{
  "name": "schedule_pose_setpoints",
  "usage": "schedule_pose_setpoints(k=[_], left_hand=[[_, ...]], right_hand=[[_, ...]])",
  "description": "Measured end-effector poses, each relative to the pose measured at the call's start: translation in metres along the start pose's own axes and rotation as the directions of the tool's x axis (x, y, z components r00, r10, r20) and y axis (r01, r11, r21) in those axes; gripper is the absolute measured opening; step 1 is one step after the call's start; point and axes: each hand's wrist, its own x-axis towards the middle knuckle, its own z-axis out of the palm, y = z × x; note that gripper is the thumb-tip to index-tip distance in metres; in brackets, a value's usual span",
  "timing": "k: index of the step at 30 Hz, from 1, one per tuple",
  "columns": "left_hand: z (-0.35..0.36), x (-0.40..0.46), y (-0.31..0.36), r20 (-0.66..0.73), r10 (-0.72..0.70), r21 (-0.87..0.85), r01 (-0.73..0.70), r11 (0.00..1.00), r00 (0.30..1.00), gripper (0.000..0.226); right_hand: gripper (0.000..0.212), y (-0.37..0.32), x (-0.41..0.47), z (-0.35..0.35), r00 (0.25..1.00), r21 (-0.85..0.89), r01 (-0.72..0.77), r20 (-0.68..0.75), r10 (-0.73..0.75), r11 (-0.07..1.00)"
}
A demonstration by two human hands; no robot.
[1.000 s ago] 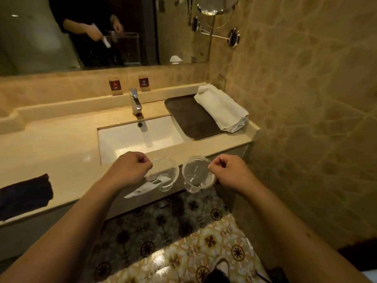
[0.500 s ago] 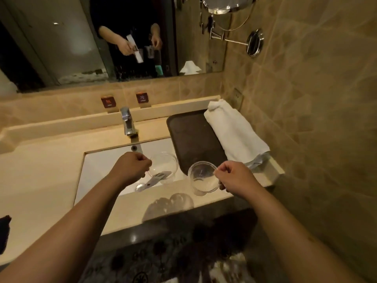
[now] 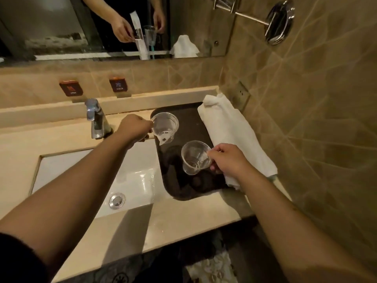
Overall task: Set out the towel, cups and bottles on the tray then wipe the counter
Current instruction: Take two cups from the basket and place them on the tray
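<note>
1. Head view: left hand pinches the rim of the far cup, which has a white packet poking from its base side; cup is over the back left corner of the dark tray, tilted
2. Right hand pinches the rim of the near cup over the tray's middle, also tilted; cannot tell if either base touches the tray
3. Rolled towel already lies along the tray's right side, against the wall; no bottles in view
4. Judgement: level each cup before release, bases flat, mouths up, the two kept apart
5. Edges: the far cup sits close to the tray's left lip, with the sink just beside it; shift it inward
6. Open room: tray front is bare, likely the spot for bottles; faucet stands near the left wrist
</note>
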Motion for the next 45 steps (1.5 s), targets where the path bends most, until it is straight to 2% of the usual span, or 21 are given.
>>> schedule_pose_setpoints(k=[6, 12, 18, 22, 26, 31, 40, 45], left_hand=[[0.027, 0.092, 0.014, 0.052, -0.064, -0.055, 0.067, 0.996, 0.997, 0.015], [0.046, 0.165, 0.020, 0.118, -0.092, -0.120, 0.106, 0.987, 0.989, 0.023], [0.064, 0.211, 0.019, 0.152, -0.119, -0.082, 0.133, 0.988, 0.981, 0.023], [0.071, 0.225, 0.020, 0.158, -0.123, -0.072, 0.135, 0.988, 0.980, 0.024], [0.076, 0.233, 0.017, 0.186, -0.133, -0.070, 0.148, 0.987, 0.973, 0.013], [0.081, 0.239, 0.010, 0.168, -0.136, -0.132, 0.159, 0.978, 0.976, 0.026], [0.083, 0.238, 0.005, 0.164, -0.130, -0.183, 0.159, 0.970, 0.978, 0.019], [0.076, 0.232, -0.002, 0.179, -0.089, -0.170, 0.120, 0.978, 0.980, 0.024]], right_hand=[[0.014, -0.022, 0.079, 0.025, 0.996, 0.009, -0.078, -0.031, 0.078, 0.997], [0.019, -0.041, 0.156, 0.047, 0.995, -0.006, -0.072, -0.070, 0.071, 0.997], [0.018, -0.041, 0.203, 0.066, 0.994, 0.035, -0.077, -0.078, 0.079, 0.996], [0.020, -0.042, 0.219, 0.079, 0.993, 0.088, -0.115, -0.024, 0.118, 0.989], [0.019, -0.043, 0.225, 0.092, 0.992, 0.088, -0.113, -0.039, 0.116, 0.990], [0.018, -0.044, 0.231, 0.100, 0.987, 0.092, -0.126, -0.084, 0.134, 0.988], [0.021, -0.044, 0.230, 0.101, 0.983, 0.124, -0.154, -0.078, 0.165, 0.980], [0.025, -0.046, 0.225, 0.099, 0.982, 0.122, -0.156, -0.089, 0.167, 0.980]])
